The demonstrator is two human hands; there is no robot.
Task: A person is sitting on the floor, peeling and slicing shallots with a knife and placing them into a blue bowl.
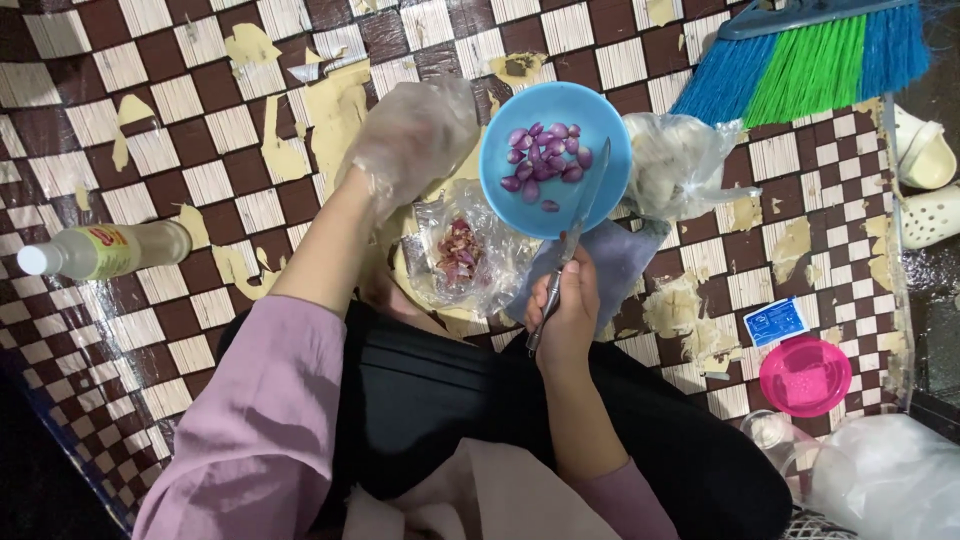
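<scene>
The person sits on the checkered floor mat (pixel 200 190), worn in many places. The right hand (pixel 566 312) is clenched around the handle of a knife (pixel 578 232). The long axis of the knife runs from about 7 o'clock at the hand up to 1 o'clock, and its blade lies over the right part of the blue bowl (pixel 500 160). The bowl holds a small heap of peeled purple shallots (pixel 545 165); so they lie at 12 o'clock from the right hand, near the knife tip.

The left hand (pixel 412 135) wears a loose transparent plastic glove and hovers at 9 o'clock from the bowl, just beside its rim. Whether the fingers hold something I cannot tell, the glove hides them. Of the two hands, the left is nearer to the shallots.

Between the hands, at 6 o'clock from the left one, a clear plastic bag (pixel 465 255) lies open with reddish shallot skins inside. At 3 o'clock from the bowl another plastic bag (pixel 680 165) holds pale round things, maybe garlic. A bottle (pixel 105 250) lies far at 9 o'clock, a pink bowl (pixel 805 375) at 4 o'clock, a broom (pixel 810 60) at 1 o'clock.
</scene>
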